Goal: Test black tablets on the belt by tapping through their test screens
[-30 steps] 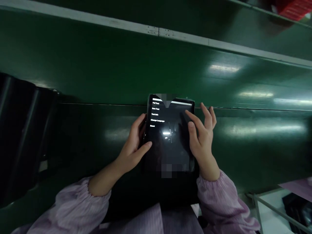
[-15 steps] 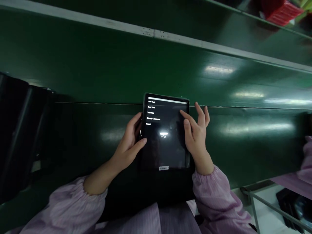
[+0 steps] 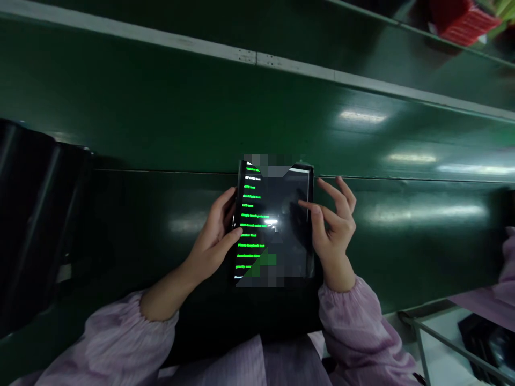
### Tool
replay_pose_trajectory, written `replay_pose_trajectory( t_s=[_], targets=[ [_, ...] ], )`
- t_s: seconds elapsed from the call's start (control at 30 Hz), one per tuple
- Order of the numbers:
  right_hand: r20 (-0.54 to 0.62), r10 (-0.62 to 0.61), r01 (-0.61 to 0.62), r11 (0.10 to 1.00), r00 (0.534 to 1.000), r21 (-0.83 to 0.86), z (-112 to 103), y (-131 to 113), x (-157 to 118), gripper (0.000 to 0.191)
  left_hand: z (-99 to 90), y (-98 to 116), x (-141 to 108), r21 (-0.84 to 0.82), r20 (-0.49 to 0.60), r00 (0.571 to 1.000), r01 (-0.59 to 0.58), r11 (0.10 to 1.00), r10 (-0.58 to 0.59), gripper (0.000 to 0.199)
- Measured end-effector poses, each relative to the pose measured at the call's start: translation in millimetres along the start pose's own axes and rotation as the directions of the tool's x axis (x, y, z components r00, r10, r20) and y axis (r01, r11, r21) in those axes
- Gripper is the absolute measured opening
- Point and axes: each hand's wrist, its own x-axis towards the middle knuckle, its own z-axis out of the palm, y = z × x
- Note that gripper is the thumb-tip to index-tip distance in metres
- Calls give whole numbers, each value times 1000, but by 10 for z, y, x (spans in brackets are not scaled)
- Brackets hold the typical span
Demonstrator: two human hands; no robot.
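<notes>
Holding tablet (image 3: 279,206), right fingers (image 3: 308,205) perhaps touching

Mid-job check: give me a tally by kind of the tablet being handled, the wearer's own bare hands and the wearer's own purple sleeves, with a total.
Tablet: 1
Left hand and right hand: 2
Left sleeve and right sleeve: 2
Total: 5
</notes>
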Motion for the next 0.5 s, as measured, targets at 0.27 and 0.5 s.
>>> replay_pose_trajectory(
  t_s=[0.27,0.5],
  targets=[
    [68,-8,7,1000,998,10,63,-40,-13,34,4,0,-8,-15,-12,1000,-19,1000,19,60],
    [65,372,-369,855,926,365,-127,159,-95,40,-114,-53,-80,44,-131,991,31,999,-25,58]
  ],
)
